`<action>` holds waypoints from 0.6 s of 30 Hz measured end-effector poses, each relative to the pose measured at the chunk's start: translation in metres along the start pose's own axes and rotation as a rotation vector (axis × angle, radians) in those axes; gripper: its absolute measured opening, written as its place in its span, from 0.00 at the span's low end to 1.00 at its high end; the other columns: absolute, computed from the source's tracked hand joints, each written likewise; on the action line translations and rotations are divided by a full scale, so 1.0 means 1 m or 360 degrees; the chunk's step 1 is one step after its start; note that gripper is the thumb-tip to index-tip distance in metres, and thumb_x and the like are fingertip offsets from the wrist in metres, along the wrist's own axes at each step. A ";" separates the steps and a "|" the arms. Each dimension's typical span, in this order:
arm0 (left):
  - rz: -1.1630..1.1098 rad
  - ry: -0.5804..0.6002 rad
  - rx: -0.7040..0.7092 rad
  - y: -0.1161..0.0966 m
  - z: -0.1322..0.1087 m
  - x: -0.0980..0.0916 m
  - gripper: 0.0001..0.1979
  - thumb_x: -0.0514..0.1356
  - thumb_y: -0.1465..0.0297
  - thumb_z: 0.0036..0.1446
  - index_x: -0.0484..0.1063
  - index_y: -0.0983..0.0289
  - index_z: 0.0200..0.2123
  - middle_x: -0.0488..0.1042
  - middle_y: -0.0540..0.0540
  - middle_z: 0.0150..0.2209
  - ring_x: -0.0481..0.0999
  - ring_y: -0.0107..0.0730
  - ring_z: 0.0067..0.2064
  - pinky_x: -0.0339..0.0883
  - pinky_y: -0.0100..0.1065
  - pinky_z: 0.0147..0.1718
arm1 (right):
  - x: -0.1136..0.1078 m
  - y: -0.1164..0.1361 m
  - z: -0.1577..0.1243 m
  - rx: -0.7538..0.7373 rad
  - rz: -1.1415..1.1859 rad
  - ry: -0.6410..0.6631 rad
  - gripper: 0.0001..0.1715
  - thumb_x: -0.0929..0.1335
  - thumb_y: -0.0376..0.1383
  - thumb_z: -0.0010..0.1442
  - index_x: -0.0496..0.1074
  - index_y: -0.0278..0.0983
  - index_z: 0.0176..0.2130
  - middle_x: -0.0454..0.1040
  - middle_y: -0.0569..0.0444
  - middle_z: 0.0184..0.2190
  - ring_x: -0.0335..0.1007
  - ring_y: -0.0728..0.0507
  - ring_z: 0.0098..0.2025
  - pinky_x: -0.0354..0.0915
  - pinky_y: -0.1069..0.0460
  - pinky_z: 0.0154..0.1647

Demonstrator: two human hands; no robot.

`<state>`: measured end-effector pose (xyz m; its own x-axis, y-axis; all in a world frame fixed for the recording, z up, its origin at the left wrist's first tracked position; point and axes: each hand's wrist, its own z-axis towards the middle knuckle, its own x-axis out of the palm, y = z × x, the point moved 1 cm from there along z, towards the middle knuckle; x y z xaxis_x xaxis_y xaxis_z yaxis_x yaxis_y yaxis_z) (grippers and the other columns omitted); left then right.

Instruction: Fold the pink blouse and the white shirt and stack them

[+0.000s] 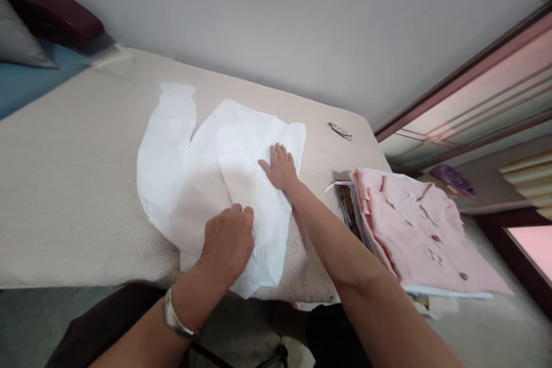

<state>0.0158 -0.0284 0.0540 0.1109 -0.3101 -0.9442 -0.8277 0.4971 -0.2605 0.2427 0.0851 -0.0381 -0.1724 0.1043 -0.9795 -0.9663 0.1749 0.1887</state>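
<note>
A white long-sleeved shirt (202,161) lies on the covered table in front of me, partly folded over itself. One of its sleeves (166,144) bends out on the left, with the cuff pointing away from me. Near the shirt's front edge, my left hand (228,238) has its fingers curled on the fabric; the fingertips are mostly hidden behind the knuckles. My right hand (282,167) lies flat on the folded part at the right, thumb and fingers apart.
A pair of glasses (340,131) lies toward the table's (86,184) back right. Folded clothes, topped by a pink buttoned garment (414,230), are stacked at the right edge. A grey wall (259,23) rises behind the table. A grey cushion (19,37) and dark red item (64,17) are at far left.
</note>
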 end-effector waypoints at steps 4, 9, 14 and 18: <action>-0.0086 0.0128 0.0467 -0.004 0.007 0.009 0.09 0.53 0.75 0.64 0.73 0.64 0.37 0.71 0.56 0.39 0.73 0.39 0.43 0.65 0.35 0.38 | 0.007 0.000 -0.002 -0.0031 -0.0021 0.0078 0.48 0.50 0.59 0.70 0.46 0.28 0.72 0.40 0.39 0.74 0.30 0.34 0.75 0.33 0.38 0.71; -0.0026 0.0231 0.0820 -0.027 -0.001 0.030 0.09 0.55 0.79 0.59 0.74 0.66 0.38 0.69 0.60 0.43 0.70 0.43 0.46 0.64 0.45 0.46 | 0.004 0.000 -0.002 -0.0046 -0.0029 0.0017 0.48 0.50 0.59 0.70 0.48 0.29 0.72 0.41 0.40 0.74 0.33 0.35 0.75 0.34 0.39 0.71; 0.0052 -0.0126 0.0893 -0.039 -0.008 0.042 0.08 0.55 0.75 0.64 0.73 0.67 0.35 0.69 0.60 0.38 0.68 0.46 0.45 0.63 0.49 0.47 | -0.001 0.003 -0.009 -0.0069 -0.0085 -0.0026 0.44 0.52 0.56 0.71 0.50 0.29 0.71 0.44 0.38 0.73 0.35 0.35 0.74 0.37 0.39 0.71; 0.0180 -0.0354 0.0906 -0.046 -0.007 0.063 0.08 0.58 0.70 0.64 0.73 0.69 0.36 0.69 0.61 0.36 0.68 0.47 0.43 0.66 0.47 0.42 | -0.023 0.022 0.009 0.0129 -0.0066 0.0120 0.37 0.56 0.53 0.70 0.62 0.30 0.64 0.59 0.35 0.67 0.50 0.32 0.69 0.47 0.36 0.67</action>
<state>0.0564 -0.0766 0.0077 0.2026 -0.0844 -0.9756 -0.4247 0.8901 -0.1652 0.2270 0.0953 -0.0107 -0.1496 0.0218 -0.9885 -0.9549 0.2563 0.1502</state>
